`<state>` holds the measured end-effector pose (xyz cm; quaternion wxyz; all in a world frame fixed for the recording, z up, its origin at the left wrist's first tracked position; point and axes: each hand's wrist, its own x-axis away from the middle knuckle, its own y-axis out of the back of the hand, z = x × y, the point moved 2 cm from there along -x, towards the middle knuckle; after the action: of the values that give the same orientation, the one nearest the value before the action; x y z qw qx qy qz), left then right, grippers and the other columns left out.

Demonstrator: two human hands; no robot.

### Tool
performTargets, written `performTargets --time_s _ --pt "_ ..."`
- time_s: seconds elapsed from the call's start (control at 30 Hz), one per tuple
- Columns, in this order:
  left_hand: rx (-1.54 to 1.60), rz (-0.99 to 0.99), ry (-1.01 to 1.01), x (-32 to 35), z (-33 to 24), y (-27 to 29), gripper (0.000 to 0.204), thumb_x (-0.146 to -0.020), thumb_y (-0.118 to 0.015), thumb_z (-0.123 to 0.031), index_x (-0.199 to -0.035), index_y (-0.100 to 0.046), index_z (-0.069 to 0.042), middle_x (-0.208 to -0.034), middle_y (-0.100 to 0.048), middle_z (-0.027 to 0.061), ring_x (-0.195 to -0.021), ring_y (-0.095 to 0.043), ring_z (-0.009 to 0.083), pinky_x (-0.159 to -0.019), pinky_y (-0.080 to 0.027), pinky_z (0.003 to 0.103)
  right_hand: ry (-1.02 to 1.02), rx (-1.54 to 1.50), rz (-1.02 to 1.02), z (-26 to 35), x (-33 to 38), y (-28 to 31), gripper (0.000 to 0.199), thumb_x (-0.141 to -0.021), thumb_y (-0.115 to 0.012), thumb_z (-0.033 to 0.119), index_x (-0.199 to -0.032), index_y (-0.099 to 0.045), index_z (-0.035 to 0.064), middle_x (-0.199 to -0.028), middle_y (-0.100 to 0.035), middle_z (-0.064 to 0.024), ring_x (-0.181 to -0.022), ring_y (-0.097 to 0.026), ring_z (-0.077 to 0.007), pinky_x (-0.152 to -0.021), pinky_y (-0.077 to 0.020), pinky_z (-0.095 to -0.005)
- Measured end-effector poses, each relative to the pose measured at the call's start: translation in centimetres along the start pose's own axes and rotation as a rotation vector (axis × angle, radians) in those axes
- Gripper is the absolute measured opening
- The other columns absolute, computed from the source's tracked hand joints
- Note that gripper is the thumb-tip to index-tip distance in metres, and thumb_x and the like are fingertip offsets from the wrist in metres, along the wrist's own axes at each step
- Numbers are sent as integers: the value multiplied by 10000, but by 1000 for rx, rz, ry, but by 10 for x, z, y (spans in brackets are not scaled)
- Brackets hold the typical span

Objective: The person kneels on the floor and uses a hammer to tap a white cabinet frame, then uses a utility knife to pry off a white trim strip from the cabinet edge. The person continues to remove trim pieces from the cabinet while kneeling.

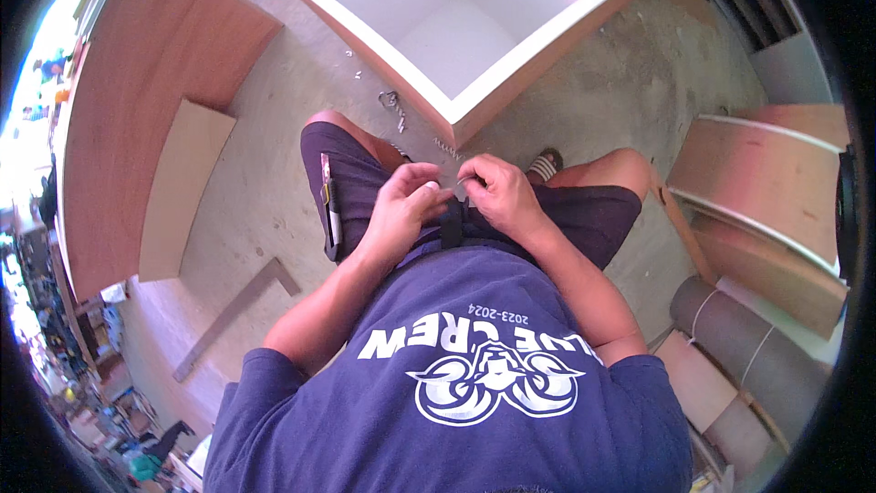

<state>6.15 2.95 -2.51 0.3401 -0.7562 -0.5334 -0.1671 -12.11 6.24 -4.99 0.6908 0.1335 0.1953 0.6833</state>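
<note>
My left hand point(406, 205) is raised above my lap, its fingers loosely bent and apart, with nothing visible held in it. Close beside it, my right hand point(502, 196) is closed in a pinch. A thin, small piece point(464, 180) shows at its fingertips, too small to name. Just beyond both hands is the near corner of a large wooden box point(452, 110) with white inner faces and a pale rim. Curly shavings or strips point(394, 110) lie on the floor by that corner. A slim pen-like tool point(332, 210) is clipped at my left thigh.
Wooden panels point(155, 82) stand on the left, with a flat L-shaped square point(228, 319) on the floor nearby. Wooden boards point(757, 173) and a tied grey roll point(748, 329) are on the right. Cluttered small items point(109, 420) fill the lower left edge.
</note>
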Motion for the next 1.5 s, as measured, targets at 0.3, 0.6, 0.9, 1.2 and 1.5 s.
performTargets --time_s 0.3,0.6,0.9,1.2,1.5 --pt "-1248 -270 -1050 -33 -87 9 197 -807 -735 -59 -998 -688 -53 -1184 -638 117 -1158 -559 323 -1001 -448 429 -110 292 -278 -26 25 65 92 -831 -689 93 -914 -706 55 -853 -697 -147 -782 -690 -314 -679 -542 -393" --pt "-1638 -121 -580 -73 -132 -31 364 -734 -806 -279 -1065 -706 -165 -1503 -468 65 -1457 -200 427 -1181 -216 581 -144 410 -924 -90 119 172 99 -903 -686 54 -996 -716 68 -820 -638 -59 -741 -627 -180 -698 -507 -308" --pt "-1811 154 -638 -99 -153 -29 287 -741 -723 -277 -922 -635 -72 -1505 -453 197 -1484 -238 407 -1217 17 559 -1208 160 -846 -403 327 55 381 -928 -635 382 -1005 -676 11 -851 -658 -113 -734 -602 -247 -666 -475 -390" --pt "-1801 346 -598 -115 -157 -21 661 -800 -599 -765 -845 -596 -106 -1509 -438 184 -1503 -208 304 -1225 26 538 -1655 -26 -123 -445 348 -111 642 -877 -634 544 -1132 -641 -45 -1019 -716 -241 -1041 -661 -439 -846 -536 -478" --pt "-1900 309 -472 -102 -153 -29 623 -826 -590 -739 -940 -670 -132 -1463 -463 181 -1469 -259 368 -1187 50 614 -1444 316 262 -489 336 -139 610 -909 -582 528 -1183 -621 -16 -1027 -710 -208 -991 -667 -402 -812 -536 -465"
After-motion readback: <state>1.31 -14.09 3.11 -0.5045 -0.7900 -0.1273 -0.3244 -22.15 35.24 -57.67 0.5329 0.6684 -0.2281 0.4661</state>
